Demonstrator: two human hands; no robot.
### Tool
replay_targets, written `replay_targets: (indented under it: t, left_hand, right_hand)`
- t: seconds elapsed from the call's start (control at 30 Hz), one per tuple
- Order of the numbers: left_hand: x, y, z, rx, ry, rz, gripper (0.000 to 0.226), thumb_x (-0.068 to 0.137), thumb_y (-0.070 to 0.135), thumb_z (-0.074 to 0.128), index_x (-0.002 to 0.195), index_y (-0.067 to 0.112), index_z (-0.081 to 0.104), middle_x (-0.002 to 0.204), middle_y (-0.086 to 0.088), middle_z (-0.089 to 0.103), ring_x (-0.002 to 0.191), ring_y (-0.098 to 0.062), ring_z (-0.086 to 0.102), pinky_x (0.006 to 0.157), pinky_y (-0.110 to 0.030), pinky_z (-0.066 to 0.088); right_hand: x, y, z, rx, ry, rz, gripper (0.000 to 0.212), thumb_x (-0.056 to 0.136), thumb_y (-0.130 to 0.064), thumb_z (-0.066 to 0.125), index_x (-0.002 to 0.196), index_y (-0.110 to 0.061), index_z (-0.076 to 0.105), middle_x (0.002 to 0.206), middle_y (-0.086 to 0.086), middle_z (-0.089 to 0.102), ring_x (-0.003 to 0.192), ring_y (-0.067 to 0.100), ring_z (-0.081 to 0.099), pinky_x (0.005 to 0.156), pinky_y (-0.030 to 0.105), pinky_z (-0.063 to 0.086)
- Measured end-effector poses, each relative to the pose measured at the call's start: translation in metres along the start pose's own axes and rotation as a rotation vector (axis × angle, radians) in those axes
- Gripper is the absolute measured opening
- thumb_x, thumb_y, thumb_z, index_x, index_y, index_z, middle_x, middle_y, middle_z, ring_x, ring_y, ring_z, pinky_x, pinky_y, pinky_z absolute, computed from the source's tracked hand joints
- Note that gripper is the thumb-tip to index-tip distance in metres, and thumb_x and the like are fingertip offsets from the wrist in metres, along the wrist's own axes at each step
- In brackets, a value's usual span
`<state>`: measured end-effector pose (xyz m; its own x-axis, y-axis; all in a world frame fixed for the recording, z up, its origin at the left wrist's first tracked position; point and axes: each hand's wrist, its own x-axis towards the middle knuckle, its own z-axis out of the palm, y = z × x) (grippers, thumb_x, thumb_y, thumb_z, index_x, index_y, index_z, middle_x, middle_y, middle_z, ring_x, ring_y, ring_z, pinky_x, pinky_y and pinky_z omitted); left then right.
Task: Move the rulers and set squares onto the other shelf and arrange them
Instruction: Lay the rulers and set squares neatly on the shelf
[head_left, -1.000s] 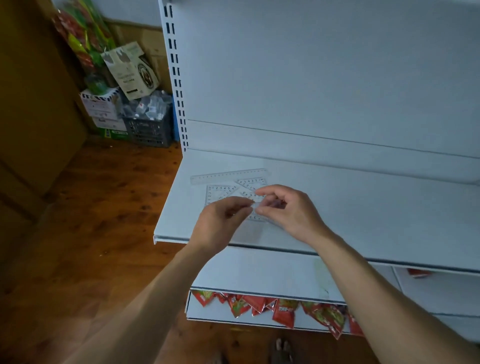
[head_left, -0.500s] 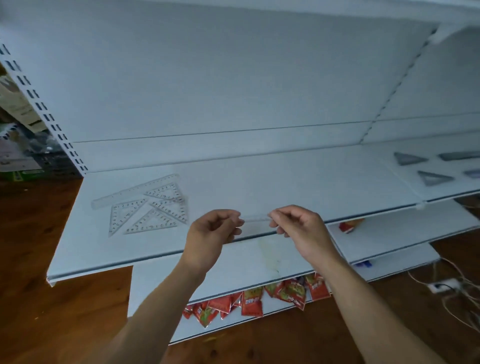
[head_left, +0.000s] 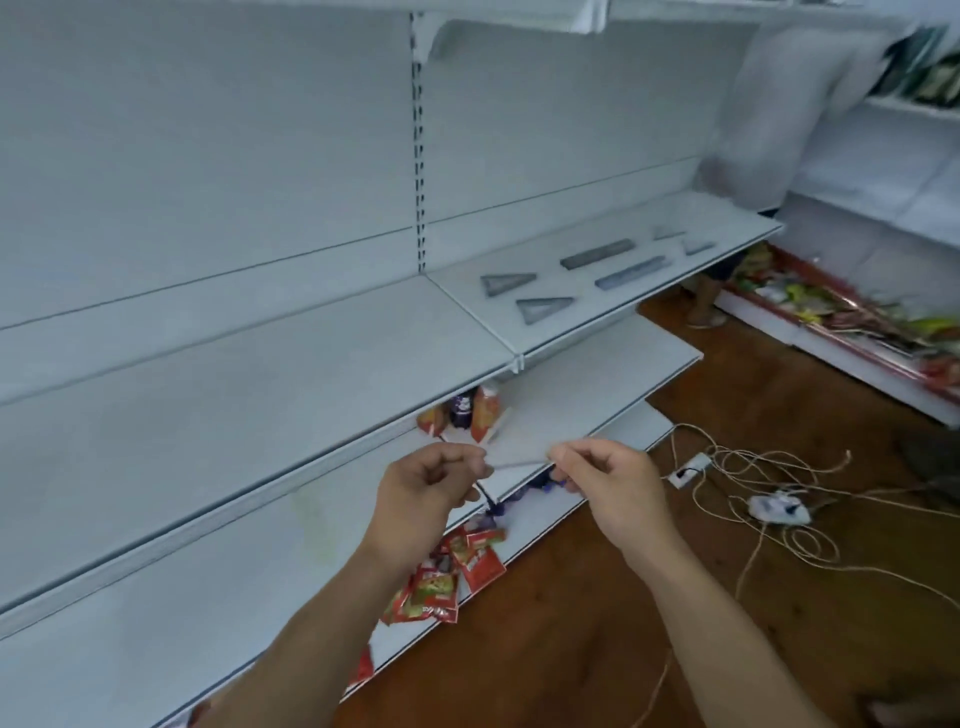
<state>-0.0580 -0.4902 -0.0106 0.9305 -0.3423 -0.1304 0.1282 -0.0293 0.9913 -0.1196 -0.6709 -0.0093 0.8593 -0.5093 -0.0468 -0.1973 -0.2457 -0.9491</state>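
A clear plastic ruler or set square (head_left: 519, 447) is pinched between my left hand (head_left: 431, 493) and my right hand (head_left: 608, 483), in front of the white shelving and below its middle shelf. It is see-through and blurred, so its exact shape is hard to tell. On the right-hand shelf (head_left: 582, 322) lie stacked set squares (head_left: 506, 283) (head_left: 543, 307), two ruler stacks (head_left: 597, 253) (head_left: 631, 271) and smaller set squares (head_left: 698, 247) further right. The left-hand shelf (head_left: 234, 405) shows a bare surface.
Red snack packets (head_left: 457, 566) hang along the lower shelves. Cords and a power strip (head_left: 688, 470) lie on the wooden floor at right. A person in a light top (head_left: 779, 119) stands at the far end of the shelving. Goods fill a low display (head_left: 857, 317).
My view has swung right from the left shelf, where the remaining rulers and set squares lay, to the right-hand shelf. Both hands lifted one clear piece off the shelf and carry it rightward.
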Motion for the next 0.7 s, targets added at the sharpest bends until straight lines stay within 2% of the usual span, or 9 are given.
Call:
replay_targets:
  t: [0.1,0.2,0.3,0.4,0.53,0.63,0.7]
  left_hand:
    - [0.013,0.004,0.057,0.019,-0.054,-0.021,0.01,0.088,0.012,0.066,0.096,0.009,0.071,0.085,-0.008,0.074,0.06,-0.006,0.062,0.055,-0.013,0.049]
    - [0.031,0.009,0.106,0.042,-0.116,0.009,0.008,0.087,0.013,0.066,0.094,0.012,0.071,0.083,-0.011,0.073,0.061,-0.01,0.061,0.056,-0.015,0.048]
    - [0.051,0.01,0.148,0.05,-0.185,0.022,0.008,0.087,0.008,0.065,0.088,0.014,0.071,0.076,-0.002,0.073,0.061,-0.006,0.062,0.058,-0.013,0.049]
    - [0.078,0.004,0.186,0.103,-0.248,0.018,0.007,0.087,0.012,0.067,0.09,0.015,0.072,0.08,-0.004,0.074,0.067,-0.011,0.065,0.065,-0.02,0.052]
    - [0.129,-0.006,0.245,0.14,-0.29,-0.025,0.008,0.085,0.02,0.069,0.093,0.018,0.073,0.073,0.005,0.073,0.057,-0.006,0.063,0.055,-0.018,0.048]
    - [0.176,-0.011,0.296,0.131,-0.332,-0.039,0.011,0.086,0.024,0.068,0.094,0.02,0.074,0.076,0.002,0.073,0.061,-0.011,0.064,0.056,-0.022,0.047]
    - [0.209,-0.008,0.332,0.12,-0.344,-0.029,0.008,0.086,0.022,0.068,0.091,0.021,0.075,0.076,0.003,0.072,0.06,-0.007,0.063,0.053,-0.017,0.045]
  right_hand:
    - [0.011,0.012,-0.053,0.008,0.069,0.015,0.014,0.087,-0.024,0.067,0.077,-0.016,0.073,0.062,-0.007,0.068,0.055,-0.002,0.056,0.059,0.015,0.047]
    - [0.026,0.027,-0.095,0.037,0.145,0.048,0.013,0.086,-0.027,0.068,0.077,-0.02,0.074,0.067,-0.005,0.07,0.061,0.003,0.061,0.065,0.024,0.052]
    - [0.043,0.044,-0.129,0.045,0.207,0.073,0.011,0.085,-0.027,0.069,0.078,-0.021,0.074,0.07,-0.002,0.072,0.065,0.011,0.064,0.069,0.031,0.053]
    - [0.064,0.059,-0.161,0.056,0.251,0.084,0.01,0.086,-0.026,0.069,0.081,-0.02,0.075,0.072,0.0,0.072,0.07,0.013,0.067,0.064,0.021,0.053]
    - [0.111,0.081,-0.207,0.022,0.287,0.107,0.01,0.087,-0.026,0.067,0.084,-0.021,0.075,0.072,-0.003,0.072,0.066,0.005,0.065,0.06,0.014,0.05]
    - [0.161,0.096,-0.245,0.01,0.32,0.132,0.013,0.086,-0.027,0.067,0.081,-0.018,0.075,0.067,-0.005,0.07,0.061,-0.001,0.061,0.057,0.01,0.047]
    - [0.199,0.102,-0.273,-0.016,0.317,0.15,0.015,0.087,-0.026,0.066,0.079,-0.017,0.074,0.063,-0.008,0.068,0.059,-0.003,0.06,0.055,0.008,0.044]
